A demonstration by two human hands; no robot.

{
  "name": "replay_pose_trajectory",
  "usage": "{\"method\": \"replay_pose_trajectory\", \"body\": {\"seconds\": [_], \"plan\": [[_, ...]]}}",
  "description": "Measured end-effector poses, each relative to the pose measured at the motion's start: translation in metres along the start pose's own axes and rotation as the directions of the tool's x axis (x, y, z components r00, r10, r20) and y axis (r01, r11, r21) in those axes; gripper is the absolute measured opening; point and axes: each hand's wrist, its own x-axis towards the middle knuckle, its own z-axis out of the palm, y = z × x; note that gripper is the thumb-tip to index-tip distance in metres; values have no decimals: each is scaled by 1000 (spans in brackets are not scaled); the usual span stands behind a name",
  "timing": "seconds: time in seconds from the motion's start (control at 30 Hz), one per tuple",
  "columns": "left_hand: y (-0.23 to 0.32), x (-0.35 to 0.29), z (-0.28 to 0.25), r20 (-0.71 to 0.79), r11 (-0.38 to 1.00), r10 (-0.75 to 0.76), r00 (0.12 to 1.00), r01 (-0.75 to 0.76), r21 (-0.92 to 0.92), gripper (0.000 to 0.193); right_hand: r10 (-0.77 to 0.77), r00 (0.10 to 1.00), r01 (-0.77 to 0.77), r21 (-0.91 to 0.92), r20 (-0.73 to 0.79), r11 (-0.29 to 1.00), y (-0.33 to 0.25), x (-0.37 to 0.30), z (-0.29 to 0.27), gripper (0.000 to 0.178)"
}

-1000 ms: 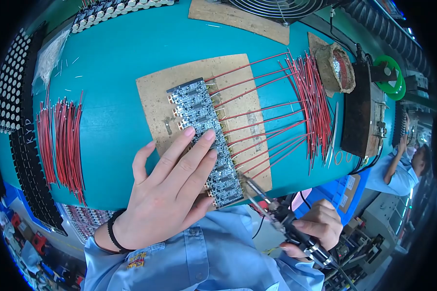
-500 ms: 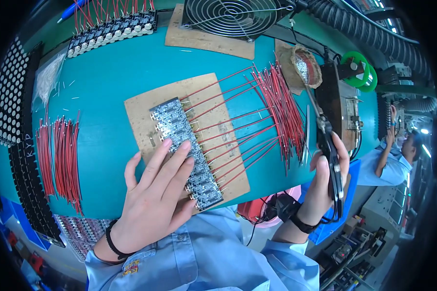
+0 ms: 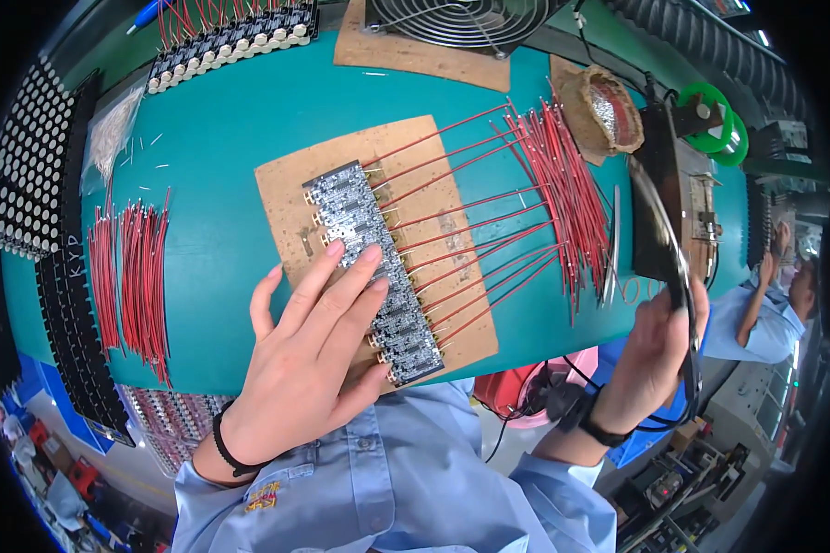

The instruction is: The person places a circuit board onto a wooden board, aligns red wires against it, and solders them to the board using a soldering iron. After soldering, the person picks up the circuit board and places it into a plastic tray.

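Note:
Fingers stretched and spread, my left hand [image 3: 309, 355] lies on a long strip of small circuit boards [image 3: 352, 203]. The strip rests at a slant on a cardboard sheet [image 3: 286, 189]. Several red wires [image 3: 475, 217] run from its right edge to a bundle of red wires [image 3: 567, 198]. To the right, my right hand [image 3: 659, 355] is closed around a soldering iron [image 3: 682, 276], blurred by motion. The iron's shaft points up towards a rough brown cup [image 3: 576, 111] with silvery bits inside.
Scissors [image 3: 615, 235] lie right of the wire bundle. More red wires [image 3: 143, 281] lie at the left, below a bag of white pins [image 3: 115, 138]. A fan [image 3: 452, 18] stands at the back. A green spool [image 3: 701, 138] is at the far right, with another person [image 3: 756, 318] beyond.
The view has shifted, so the bench appears farther right and higher. My right hand has moved outward with the iron, away from the wire bundle. My left hand stays on the board strip.

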Motion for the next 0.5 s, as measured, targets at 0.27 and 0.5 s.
{"method": "replay_pose_trajectory", "body": {"seconds": [0.27, 0.5], "plan": [[2, 2, -2, 30, 999, -31, 999, 31, 23, 61, -112, 991, 92, -230, -77, 969, 23, -82, -22, 53], [2, 2, -2, 42, 998, -36, 998, 34, 49, 69, -254, 633, 458, -89, 732, 885, -5, -58, -26, 56]]}}
